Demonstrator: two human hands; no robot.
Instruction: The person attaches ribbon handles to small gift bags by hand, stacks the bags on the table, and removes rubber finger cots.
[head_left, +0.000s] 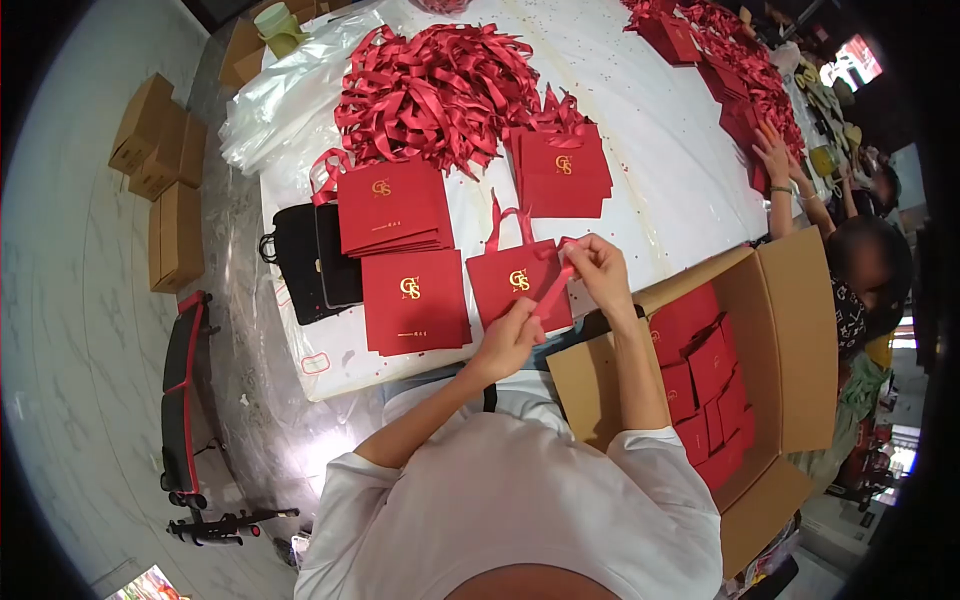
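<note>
A red ribbon (556, 290) is stretched between my two hands, over a small red paper bag (490, 272) with a gold logo and ribbon handles. My left hand (510, 338) pinches the ribbon's lower end near the bag's lower right. Higher up, the fingers of my right hand (598, 272) are closed on its upper end, by the bag's top right corner. To the left lie a stack of red bags (415, 325) and another stack (390, 195) behind it. A third stack (585, 185) with ribbons sits farther back.
A large heap of red ribbons (435, 95) covers the table's back, beside clear plastic bags (290, 110). A black pouch (295, 260) lies left. An open carton (790, 350) holding red bags stands right. Another person's hand (772, 155) reaches among red bags at far right.
</note>
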